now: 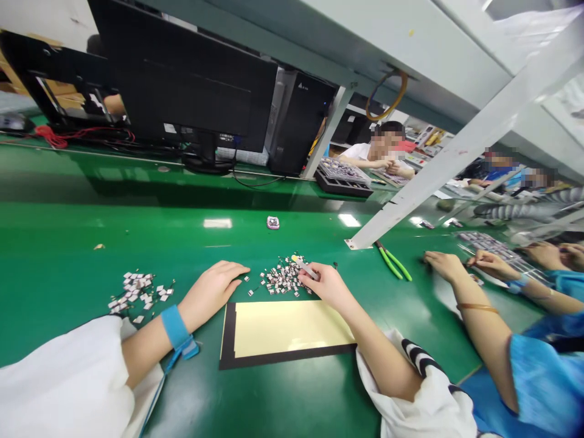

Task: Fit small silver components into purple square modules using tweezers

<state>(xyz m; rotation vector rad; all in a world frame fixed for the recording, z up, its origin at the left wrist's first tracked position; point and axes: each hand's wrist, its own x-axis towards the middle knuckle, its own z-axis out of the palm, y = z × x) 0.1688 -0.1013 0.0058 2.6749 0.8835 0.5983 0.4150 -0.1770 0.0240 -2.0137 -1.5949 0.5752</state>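
Fingers of our right hand [325,285] grip a slim grey tool [306,268] at the larger pile of small parts [283,280]. Our left hand [215,285] is released, between that pile and a smaller pile [137,289]. Both lie on our green table [205,398], the larger one just beyond a yellow sheet [292,327].

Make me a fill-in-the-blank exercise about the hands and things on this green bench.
1. The right hand holds a slim grey tool at a heap of small, flat ____ parts.
2. A blue strap circles the ____ wrist.
3. A pale ____ rectangular sheet lies on a larger dark sheet.
4. Pliers with bright ____ handles lie near the foot of a slanted white post.
Missing words: white; left; yellow; green.
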